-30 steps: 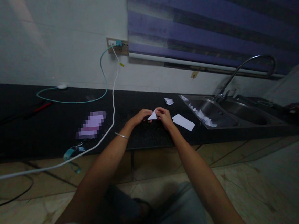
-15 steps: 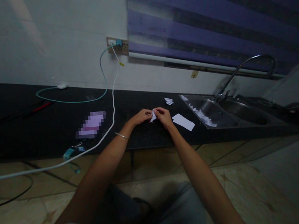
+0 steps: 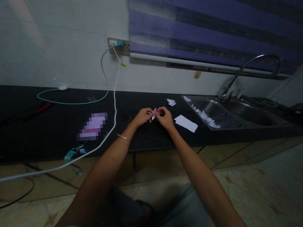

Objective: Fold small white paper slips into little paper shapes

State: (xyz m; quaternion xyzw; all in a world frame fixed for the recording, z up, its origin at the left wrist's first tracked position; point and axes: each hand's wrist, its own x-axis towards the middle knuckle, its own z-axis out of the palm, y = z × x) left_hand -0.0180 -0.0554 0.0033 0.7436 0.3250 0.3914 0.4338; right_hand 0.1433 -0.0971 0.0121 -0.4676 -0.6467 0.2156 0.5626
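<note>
Between my two hands is a small piece of folded white paper (image 3: 154, 113), pointed at the top and held just above the dark counter. My left hand (image 3: 143, 117) pinches its left side, and my right hand (image 3: 164, 117) grips it from the right with thumb and fingers. Parts of the paper are hidden behind the fingers. Right of my right hand lies a stack of white paper sheets (image 3: 186, 123). A few small folded paper pieces (image 3: 171, 102) rest on the counter behind it.
A row of folded papers (image 3: 205, 118) lies along the left rim of the steel sink (image 3: 233, 125), under a curved faucet (image 3: 252, 60). On the left, a white cable (image 3: 115, 109) crosses the black counter (image 3: 143, 142) near a blurred-out flat object (image 3: 93, 126) and a teal strap (image 3: 70, 155).
The folded paper has turned slightly in my fingers and now shows a narrower shape. Both hands have shifted a little; the sheets and other papers stay where they were.
</note>
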